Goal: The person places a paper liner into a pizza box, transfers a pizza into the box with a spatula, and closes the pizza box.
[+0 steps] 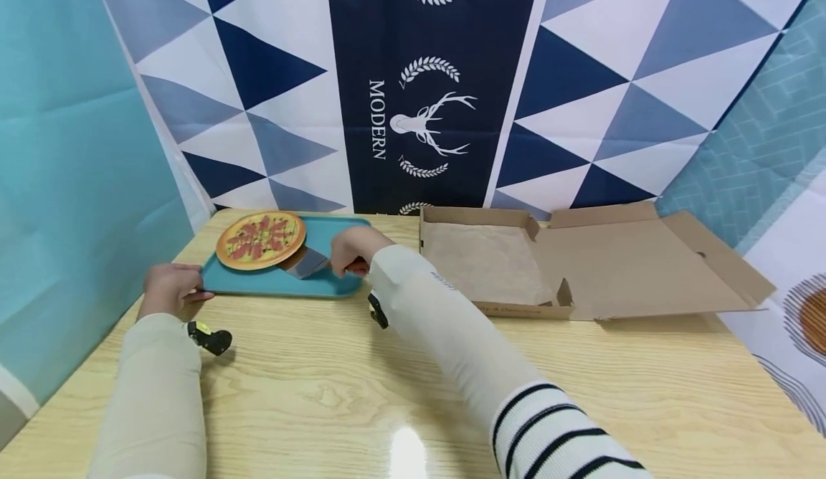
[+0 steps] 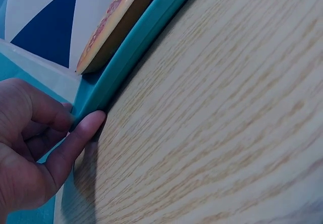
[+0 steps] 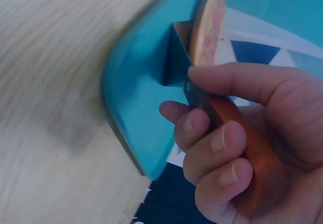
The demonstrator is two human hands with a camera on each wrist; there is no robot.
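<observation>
A pizza [image 1: 261,240] with red toppings lies on the left part of a blue tray [image 1: 323,289]. My right hand [image 1: 353,249] grips the brown handle [image 3: 257,158] of a pizza server, fingers curled round it and thumb along its top. The server's flat metal blade [image 1: 306,262] reaches under the pizza's right edge; how far in is hidden. At the tray's near left corner my left hand [image 1: 171,284] holds the rim, pinched between thumb and fingers, as the left wrist view shows [image 2: 45,143].
An open cardboard pizza box [image 1: 493,308] stands right of the tray, lined with pale paper [image 1: 480,260]. Its lid [image 1: 635,264] lies folded out to the right. Behind the wooden table [image 1: 310,386] hangs a patterned cloth [image 1: 426,106]; a teal panel [image 1: 77,178] stands at left.
</observation>
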